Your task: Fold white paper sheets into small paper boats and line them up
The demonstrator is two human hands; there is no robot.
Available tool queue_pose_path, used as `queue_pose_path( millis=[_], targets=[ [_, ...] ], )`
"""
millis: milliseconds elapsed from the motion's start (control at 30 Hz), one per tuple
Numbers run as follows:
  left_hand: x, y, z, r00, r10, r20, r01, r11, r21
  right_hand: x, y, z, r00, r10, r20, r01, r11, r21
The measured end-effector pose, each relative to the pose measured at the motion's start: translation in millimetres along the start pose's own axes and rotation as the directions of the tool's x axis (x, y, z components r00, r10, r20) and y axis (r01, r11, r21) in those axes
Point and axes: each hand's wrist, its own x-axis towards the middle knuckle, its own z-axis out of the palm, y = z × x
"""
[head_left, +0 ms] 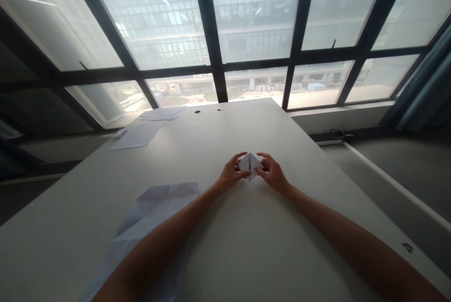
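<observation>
Left hand (230, 175) and right hand (275, 176), centre of the frame: the grip of each is closed on one side of a small folded paper (255, 163), thumb at the near face and fingers curled around the outer edge. The piece has a pointed top and a dark slit down its middle; whether its lower tip touches the tabletop (253, 245) I cannot tell from where I stand.

Handling (judged): very light, springy along the folds, soft across single layers, and easily dented. The outer corners, where layers appear doubled, should offer the safest hold; a firm squeeze could crush the faces or spoil the creases.

Lower left: a creased sheet (146, 208) lies on the tabletop, partly hidden by the left forearm (158, 250). Upper left: a flat sheet (139, 135) and, adjoining it, a folded sheet (164, 113). Upper centre: a dark round spot (197, 112), possibly a cable hole. Lower right: a small dark object (408, 247), too indistinct to identify, near the edge. Top: windows (253, 11) facing a building, with a curtain (419, 90) at the right margin.
</observation>
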Motion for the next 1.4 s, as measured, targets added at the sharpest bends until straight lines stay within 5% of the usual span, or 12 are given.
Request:
queue_pose_path(
  millis=[267, 367, 1000, 1400],
  targets=[
    [1, 1, -0.4, 1.000, -0.003, 0.006, 0.001, 0.974, 0.228, 4, -2, 2, 0.977, 0.182, 0.110, -0.199, 0.964, 0.177],
    [-1, 6, -0.6, 0.998, -0.013, 0.067, -0.007, 0.954, 0.300, 2, -13, 4, 0.963, 0.238, 0.128, -0.252, 0.961, 0.112],
    [-2, 8, -1.0, 0.980, -0.078, 0.185, -0.002, 0.918, 0.397, 3, -16, 2, 0.956, 0.236, 0.174, -0.247, 0.968, 0.044],
    [0, 2, 1.1, 0.985, -0.049, 0.164, -0.028, 0.900, 0.434, 3, -8, 6, 0.973, 0.216, 0.086, -0.216, 0.976, -0.008]
  ],
)
